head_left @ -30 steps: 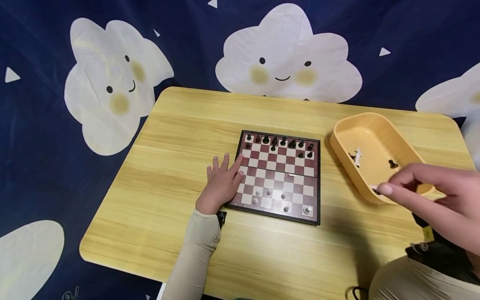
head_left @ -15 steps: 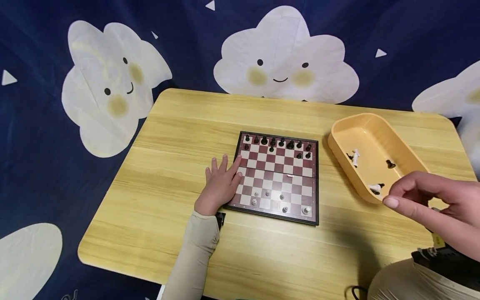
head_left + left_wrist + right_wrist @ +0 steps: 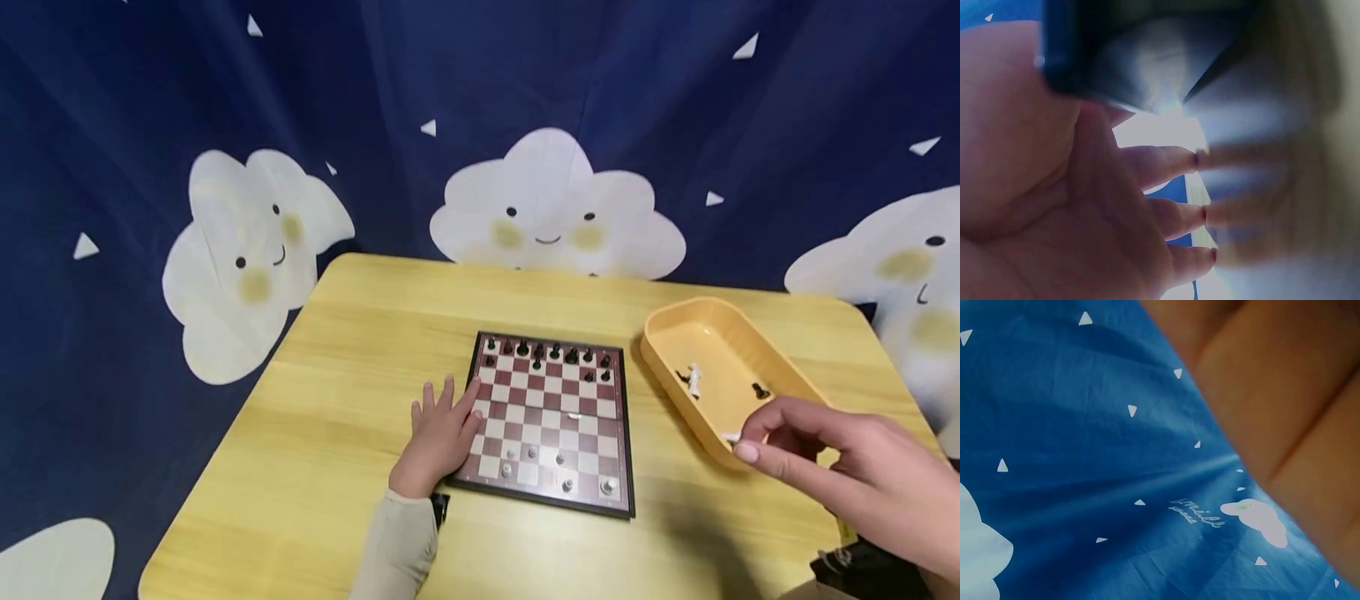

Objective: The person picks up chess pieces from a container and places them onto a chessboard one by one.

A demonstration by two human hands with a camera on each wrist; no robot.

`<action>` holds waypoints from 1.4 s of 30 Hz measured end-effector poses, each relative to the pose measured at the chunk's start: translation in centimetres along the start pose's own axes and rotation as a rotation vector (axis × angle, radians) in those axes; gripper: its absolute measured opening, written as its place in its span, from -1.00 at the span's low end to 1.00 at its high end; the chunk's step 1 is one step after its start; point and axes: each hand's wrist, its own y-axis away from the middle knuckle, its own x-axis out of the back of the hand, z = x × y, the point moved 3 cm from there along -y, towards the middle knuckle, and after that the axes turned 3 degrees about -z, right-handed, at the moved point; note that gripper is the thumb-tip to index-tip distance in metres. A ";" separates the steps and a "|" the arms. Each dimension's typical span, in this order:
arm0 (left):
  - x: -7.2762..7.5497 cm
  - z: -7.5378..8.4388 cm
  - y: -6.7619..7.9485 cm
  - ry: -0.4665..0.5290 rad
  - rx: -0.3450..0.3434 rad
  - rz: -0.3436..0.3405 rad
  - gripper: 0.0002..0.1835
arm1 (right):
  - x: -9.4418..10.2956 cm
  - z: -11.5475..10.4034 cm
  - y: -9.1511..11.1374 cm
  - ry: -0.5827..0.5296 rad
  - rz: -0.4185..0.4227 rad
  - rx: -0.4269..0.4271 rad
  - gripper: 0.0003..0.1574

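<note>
A folding chessboard (image 3: 547, 421) lies on the table with black pieces along its far side. Several white pieces stand near its front. My left hand (image 3: 437, 442) has its fingers spread at the board's left edge, the index fingertip overlapping the border. In the left wrist view, its fingertips (image 3: 1200, 214) meet the side of the board. My right hand (image 3: 847, 475) is raised over the near side of a yellow tray (image 3: 660, 392), thumb and index fingertip close together; I cannot tell whether a small piece is between them. The right wrist view shows only part of that hand, blurred.
Inside the tray lie a white piece (image 3: 694, 380) beside a dark one, a black piece (image 3: 761, 390) and another white piece (image 3: 729, 436) partly hidden by the right fingertips. The wooden table (image 3: 300, 467) meets a blue cloud-print curtain (image 3: 390, 92) at the back.
The head view has tilted up, so table and board sit lower in it. My right hand has shifted slightly and now overlaps the tray's near white piece. My left hand stays at the board.
</note>
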 end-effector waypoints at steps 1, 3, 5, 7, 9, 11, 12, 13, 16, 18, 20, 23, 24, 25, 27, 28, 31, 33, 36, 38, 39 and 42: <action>-0.6 -0.2 0.4 0.008 -0.001 0.001 -0.44 | -0.4 0.2 0.3 -0.014 -0.016 -0.018 -0.68; -1.6 -0.7 1.2 0.017 0.008 -0.005 -0.44 | -0.9 0.5 0.8 -0.041 -0.044 -0.049 -0.71; -2.2 -0.8 1.6 0.024 0.008 -0.006 -0.44 | -1.1 0.7 1.0 -0.053 -0.071 -0.071 -0.74; -2.2 -0.9 1.7 0.025 0.007 -0.003 -0.44 | -1.2 0.8 0.9 -0.059 -0.083 -0.067 -0.74; -1.8 -0.8 1.4 0.015 0.008 -0.005 -0.44 | -1.0 0.7 0.6 -0.063 -0.082 -0.058 -0.74; -1.1 -0.6 0.7 0.001 0.004 -0.006 -0.43 | -0.6 0.6 0.1 -0.059 -0.065 -0.049 -0.73; -0.6 -0.4 0.3 -0.005 0.001 -0.006 -0.43 | -0.3 0.5 -0.2 -0.051 -0.052 -0.047 -0.73; -0.2 -0.3 -0.2 -0.018 0.002 -0.008 -0.42 | 0.0 0.4 -0.5 -0.044 -0.038 -0.043 -0.73; 0.7 0.1 -1.1 -0.028 -0.001 -0.005 -0.41 | 0.7 0.2 -1.2 -0.012 -0.009 -0.045 -0.72; 1.2 0.3 -1.5 -0.026 -0.002 -0.001 -0.41 | 1.0 0.1 -1.6 -0.004 0.003 -0.046 -0.72; 1.3 0.4 -1.7 -0.021 0.000 0.001 -0.41 | 1.1 0.1 -1.8 -0.005 0.004 -0.057 -0.72; 1.0 0.3 -1.4 -0.017 0.017 -0.025 -0.41 | 0.8 0.0 -1.8 -0.018 -0.015 -0.085 -0.73; 0.7 0.2 -1.2 -0.015 0.024 -0.032 -0.41 | 0.6 0.0 -1.7 -0.023 -0.017 -0.095 -0.73; 0.5 0.1 -1.1 -0.014 0.028 -0.036 -0.41 | 0.4 0.0 -1.7 -0.028 -0.018 -0.106 -0.72; 0.3 0.0 -0.9 -0.015 0.032 -0.038 -0.41 | 0.3 0.0 -1.8 -0.032 -0.005 -0.102 -0.73; 0.3 0.0 -0.9 -0.015 0.031 -0.035 -0.41 | 0.3 0.0 -1.9 -0.041 0.009 -0.099 -0.73; 0.2 0.3 -0.9 -0.014 0.022 -0.040 -0.41 | 0.7 0.5 -2.1 -0.058 0.062 -0.100 -0.77; 0.2 0.3 -0.9 -0.011 0.019 -0.044 -0.40 | 1.0 0.9 -2.4 -0.064 0.085 -0.131 -0.83; 0.2 0.0 -0.8 -0.008 0.027 -0.038 -0.40 | 1.5 2.0 -3.1 -0.039 0.089 -0.220 -0.93; 0.2 -0.2 -0.7 -0.012 0.032 -0.034 -0.40 | 1.7 2.9 -3.5 -0.023 0.069 -0.292 -0.85; 0.2 -0.2 -0.7 -0.012 0.033 -0.033 -0.40 | 1.8 3.4 -3.6 -0.017 0.054 -0.328 -0.79; 0.2 -0.3 -0.7 -0.013 0.022 -0.036 -0.40 | 1.8 5.4 -3.9 0.003 -0.029 -0.405 -0.61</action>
